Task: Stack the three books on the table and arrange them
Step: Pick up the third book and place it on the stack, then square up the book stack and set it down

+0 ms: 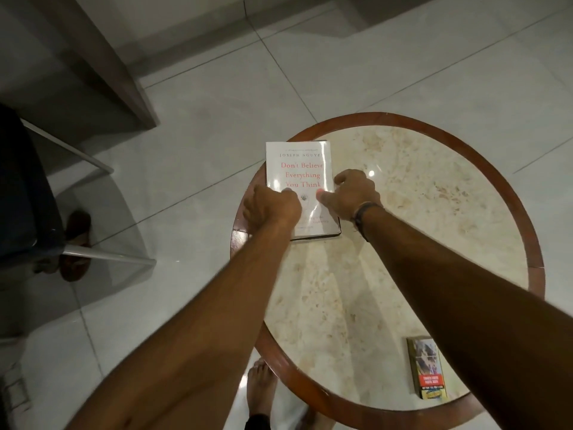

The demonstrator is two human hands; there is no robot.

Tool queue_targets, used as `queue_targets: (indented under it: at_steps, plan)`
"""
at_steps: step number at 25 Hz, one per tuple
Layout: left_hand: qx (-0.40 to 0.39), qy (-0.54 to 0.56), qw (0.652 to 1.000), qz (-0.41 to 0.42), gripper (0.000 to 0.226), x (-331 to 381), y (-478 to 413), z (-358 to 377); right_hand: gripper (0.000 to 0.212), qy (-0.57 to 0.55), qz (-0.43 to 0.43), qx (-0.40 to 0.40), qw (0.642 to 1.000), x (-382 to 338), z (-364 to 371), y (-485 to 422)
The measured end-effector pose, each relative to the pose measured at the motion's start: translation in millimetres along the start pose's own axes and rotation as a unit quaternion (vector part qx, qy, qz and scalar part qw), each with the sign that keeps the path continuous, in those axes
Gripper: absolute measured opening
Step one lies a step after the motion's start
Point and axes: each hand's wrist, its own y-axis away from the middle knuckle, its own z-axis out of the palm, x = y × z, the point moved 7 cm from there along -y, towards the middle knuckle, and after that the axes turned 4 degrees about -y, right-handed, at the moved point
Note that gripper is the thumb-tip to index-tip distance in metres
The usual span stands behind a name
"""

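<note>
Both bare forearms reach up from the lower frame. Left hand (270, 203) and right hand (352, 193) grip the sides of a glossy white paperback book (297, 169) with red title, lying at the upper-left edge of the round marble table (434, 193) with wooden rim.

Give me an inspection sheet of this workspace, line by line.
Surface: round table, pale stone top, wooden rim.
Job's things: white book face up near the table's far left edge, a darker cover edge showing beneath it; the number of books under it cannot be told.
Clutter: small colourful box at the table's near right.
Grippers: left hand and right hand grip the white book's sides, thumbs on the cover; wristband on the right wrist.
Cables: nothing seen.
Surroundings: tiled floor, chair, sandal, bare foot.
</note>
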Motion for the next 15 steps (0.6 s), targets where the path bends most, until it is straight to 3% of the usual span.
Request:
queue_targets:
  at_steps: [2, 4, 6, 7, 9, 12, 15]
  plan:
    - [-0.07, 0.036, 0.997, 0.005, 0.047, 1, -6, -7, 0.041, -0.025, 0.01, -0.026, 0.999, 4, 1, -3]
    - [-0.137, 0.062, 0.989, 0.015, 0.045, 3, -8, -15, 0.061, -0.088, 0.026, -0.061, 0.994, 8, 1, -2]
    - [-0.175, 0.052, 0.981, 0.073, 0.045, 7, 1, -26, 0.077, -0.177, 0.022, -0.103, 0.979, 7, -2, 6]
    - [-0.184, 0.045, 0.975, 0.114, 0.049, 9, 8, -31, 0.075, -0.212, -0.006, -0.118, 0.97, 4, -5, 13]
    - [-0.172, 0.064, 0.964, 0.192, 0.054, 10, 23, -39, 0.061, -0.247, -0.101, -0.117, 0.957, -6, -14, 31]
    - [-0.113, 0.128, 0.941, 0.291, 0.062, 12, 44, -50, 0.047, -0.251, -0.27, -0.04, 0.929, -21, -32, 66]
    - [-0.065, 0.127, 0.95, 0.279, 0.068, -7, 47, -40, 0.049, -0.217, -0.309, -0.046, 0.925, -13, -13, 77]
